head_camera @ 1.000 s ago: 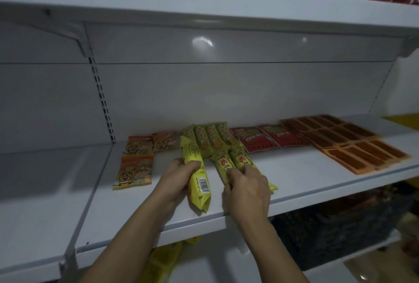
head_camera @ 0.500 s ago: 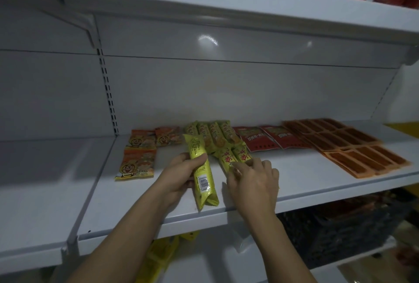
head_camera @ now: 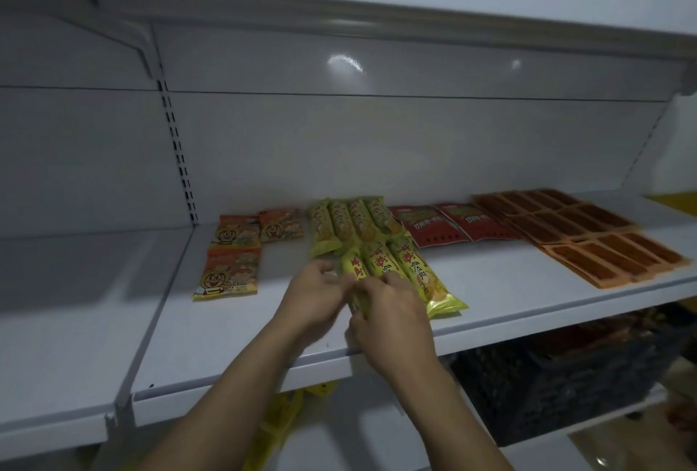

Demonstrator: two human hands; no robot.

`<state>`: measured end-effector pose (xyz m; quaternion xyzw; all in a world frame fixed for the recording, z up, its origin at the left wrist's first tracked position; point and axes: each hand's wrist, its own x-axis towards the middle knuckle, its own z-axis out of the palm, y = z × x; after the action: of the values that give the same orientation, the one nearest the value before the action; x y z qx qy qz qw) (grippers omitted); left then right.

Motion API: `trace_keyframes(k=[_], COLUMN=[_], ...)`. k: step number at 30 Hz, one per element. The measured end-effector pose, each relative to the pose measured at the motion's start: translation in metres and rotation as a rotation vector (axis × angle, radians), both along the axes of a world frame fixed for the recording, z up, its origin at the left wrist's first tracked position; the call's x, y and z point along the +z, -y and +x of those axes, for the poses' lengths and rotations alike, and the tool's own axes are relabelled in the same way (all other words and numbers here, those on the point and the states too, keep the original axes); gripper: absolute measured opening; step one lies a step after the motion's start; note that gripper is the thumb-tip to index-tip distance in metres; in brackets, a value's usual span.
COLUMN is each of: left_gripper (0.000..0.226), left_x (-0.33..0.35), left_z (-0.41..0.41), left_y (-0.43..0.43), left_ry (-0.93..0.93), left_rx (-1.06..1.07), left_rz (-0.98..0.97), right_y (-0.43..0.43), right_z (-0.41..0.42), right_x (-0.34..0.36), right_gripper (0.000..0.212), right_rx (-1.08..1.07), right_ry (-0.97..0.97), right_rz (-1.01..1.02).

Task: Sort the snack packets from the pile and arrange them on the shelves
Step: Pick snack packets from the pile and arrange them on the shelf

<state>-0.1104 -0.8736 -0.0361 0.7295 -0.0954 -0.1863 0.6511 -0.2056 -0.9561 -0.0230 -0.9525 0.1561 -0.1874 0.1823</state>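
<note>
Yellow packet (head_camera: pixel 356 270) lies on the shelf (head_camera: pixel 509 282), just in front of the back row of yellow packets (head_camera: pixel 350 221). Left hand (head_camera: pixel 315 295) pinches its left edge; right hand (head_camera: pixel 392 314) fingers (head_camera: pixel 377 284) curl over its lower end. Large red characters on wrapper, blurred. Red packets (head_camera: pixel 452 225) right of the row: lettering unreadable.
</note>
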Motion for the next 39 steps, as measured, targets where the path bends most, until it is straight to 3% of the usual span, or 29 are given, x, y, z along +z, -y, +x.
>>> trace_keyframes(k=[2, 3, 8, 12, 15, 21, 23, 30, 39], left_gripper=[0.041, 0.034, 0.034, 0.034, 0.039, 0.082, 0.085, 0.073, 0.091], left_x=[0.001, 0.002, -0.003, -0.005, -0.005, -0.006, -0.007, -0.009, -0.006], left_z=[-0.002, -0.004, -0.012, -0.015, -0.019, -0.037, -0.042, -0.052, -0.062], left_y=[-0.003, -0.005, -0.007, -0.009, -0.007, -0.004, -0.003, 0.015, 0.033], left_ry=[0.229, 0.306, 0.45, 0.482, 0.525, 0.584, 0.608, 0.624, 0.558], left_rx=[0.009, -0.005, -0.142, -0.155, -0.157, -0.276, -0.296, -0.116, 0.074], left_rz=[0.275, 0.321, 0.342, 0.322, 0.36, 0.529, 0.565, 0.537, 0.701], right_y=[-0.002, -0.003, 0.001, 0.02, 0.057, 0.104, 0.108, 0.121, 0.123], right_z=[0.003, 0.005, 0.004, -0.016, -0.02, -0.017, -0.017, -0.015, -0.017], right_x=[-0.001, -0.003, -0.004, 0.017, 0.026, -0.002, -0.012, -0.022, -0.035], right_gripper=[0.033, 0.031, 0.034, 0.043, 0.037, 0.033, 0.03, 0.028, 0.029], right_rx=[-0.023, -0.032, -0.014, 0.09, -0.001, -0.004, 0.028, 0.052, 0.105], right_ry=[-0.037, -0.03, -0.003, 0.054, 0.155, -0.004, 0.019, 0.079, 0.158], right_rz=[-0.042, -0.048, -0.025, 0.019, 0.031, 0.218, 0.256, 0.352, 0.402])
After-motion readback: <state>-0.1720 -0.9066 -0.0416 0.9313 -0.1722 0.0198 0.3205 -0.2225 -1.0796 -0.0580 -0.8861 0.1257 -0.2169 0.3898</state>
